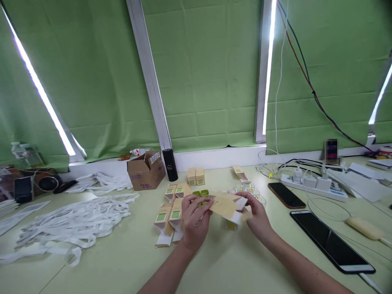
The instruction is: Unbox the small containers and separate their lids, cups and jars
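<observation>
Between my two hands is a tan paper carton [226, 205] with white inner flaps, held above the table and partly blurred. My left hand [196, 220] has its fingers closed on the carton's left edge. The fingers of my right hand [255, 214] grip its right end by the flaps. Left of my left hand stand several similar cartons [163, 216] with green label squares and open white flaps. Small green containers [200, 192] sit just behind my left fingers. Clear round pieces [249, 190] lie behind my right hand.
A pile of white straps [76, 220] spreads over the left of the table. Behind it stand an open cardboard box [146, 170] and a black cylinder [170, 165]. To the right lie two phones [330, 241], a power strip [315, 187] with cables, and a cream power bank [366, 228].
</observation>
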`<move>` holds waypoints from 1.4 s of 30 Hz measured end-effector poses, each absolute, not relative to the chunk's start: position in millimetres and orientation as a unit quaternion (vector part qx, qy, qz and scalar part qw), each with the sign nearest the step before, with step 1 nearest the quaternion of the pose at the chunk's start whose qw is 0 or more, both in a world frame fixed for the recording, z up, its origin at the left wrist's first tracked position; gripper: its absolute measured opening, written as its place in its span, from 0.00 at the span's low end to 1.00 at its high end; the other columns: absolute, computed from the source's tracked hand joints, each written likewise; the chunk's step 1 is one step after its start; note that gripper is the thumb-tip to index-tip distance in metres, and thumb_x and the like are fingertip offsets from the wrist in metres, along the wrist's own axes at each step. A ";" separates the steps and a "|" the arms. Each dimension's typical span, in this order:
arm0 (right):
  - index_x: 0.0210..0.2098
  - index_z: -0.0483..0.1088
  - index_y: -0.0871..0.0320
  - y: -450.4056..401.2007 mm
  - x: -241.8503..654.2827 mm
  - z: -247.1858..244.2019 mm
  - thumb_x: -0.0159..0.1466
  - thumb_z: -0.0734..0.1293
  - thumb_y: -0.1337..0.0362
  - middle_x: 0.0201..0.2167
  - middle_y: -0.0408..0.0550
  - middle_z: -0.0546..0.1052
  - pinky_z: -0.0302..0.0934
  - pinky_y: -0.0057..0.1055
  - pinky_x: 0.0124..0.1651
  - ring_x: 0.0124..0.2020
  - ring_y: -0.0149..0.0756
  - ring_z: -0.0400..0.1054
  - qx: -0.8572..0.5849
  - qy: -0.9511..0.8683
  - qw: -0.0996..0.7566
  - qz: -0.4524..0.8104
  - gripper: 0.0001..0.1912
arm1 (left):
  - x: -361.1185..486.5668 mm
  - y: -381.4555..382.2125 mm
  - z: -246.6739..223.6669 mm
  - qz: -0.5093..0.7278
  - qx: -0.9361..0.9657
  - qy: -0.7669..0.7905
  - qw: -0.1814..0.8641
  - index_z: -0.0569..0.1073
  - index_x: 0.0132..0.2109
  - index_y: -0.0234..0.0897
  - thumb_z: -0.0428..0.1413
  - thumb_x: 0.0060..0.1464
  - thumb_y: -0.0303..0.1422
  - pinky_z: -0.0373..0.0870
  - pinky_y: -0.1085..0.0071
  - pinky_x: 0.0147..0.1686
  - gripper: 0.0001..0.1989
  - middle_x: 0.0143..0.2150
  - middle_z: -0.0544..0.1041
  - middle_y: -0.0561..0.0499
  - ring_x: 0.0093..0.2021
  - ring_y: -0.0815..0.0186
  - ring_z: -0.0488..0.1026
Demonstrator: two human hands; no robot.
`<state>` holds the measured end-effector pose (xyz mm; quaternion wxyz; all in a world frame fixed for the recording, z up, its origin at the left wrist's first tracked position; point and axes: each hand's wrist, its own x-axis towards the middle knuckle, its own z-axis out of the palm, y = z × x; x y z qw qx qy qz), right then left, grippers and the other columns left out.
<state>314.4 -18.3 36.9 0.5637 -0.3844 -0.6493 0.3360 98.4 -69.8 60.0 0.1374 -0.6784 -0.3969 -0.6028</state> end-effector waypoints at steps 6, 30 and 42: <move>0.48 0.71 0.50 -35.1 311.4 41.2 0.69 0.63 0.63 0.51 0.53 0.75 0.64 0.50 0.59 0.58 0.50 0.67 -0.309 -0.758 0.558 0.138 0.09 | 109.1 -62.6 59.2 -0.669 -0.538 -0.499 -0.124 0.74 0.31 0.39 0.62 0.56 0.50 0.68 0.69 0.34 0.19 0.29 0.73 0.52 0.32 0.63 0.70; 0.46 0.75 0.59 -38.2 291.3 66.3 0.68 0.62 0.75 0.54 0.54 0.80 0.69 0.36 0.38 0.44 0.43 0.75 -0.242 -0.862 0.381 -0.231 0.12 | 111.9 -56.3 52.7 -0.692 -0.456 -0.471 -0.301 0.69 0.34 0.38 0.63 0.53 0.55 0.64 0.73 0.32 0.24 0.28 0.69 0.56 0.29 0.67 0.67; 0.43 0.68 0.54 3.1 278.2 86.8 0.71 0.60 0.70 0.49 0.54 0.83 0.73 0.35 0.33 0.39 0.43 0.81 -0.288 -0.835 0.466 0.045 0.07 | 112.0 -65.7 65.8 -0.686 -0.497 -0.410 -0.336 0.73 0.52 0.38 0.58 0.60 0.52 0.69 0.61 0.57 0.24 0.52 0.80 0.41 0.55 0.56 0.76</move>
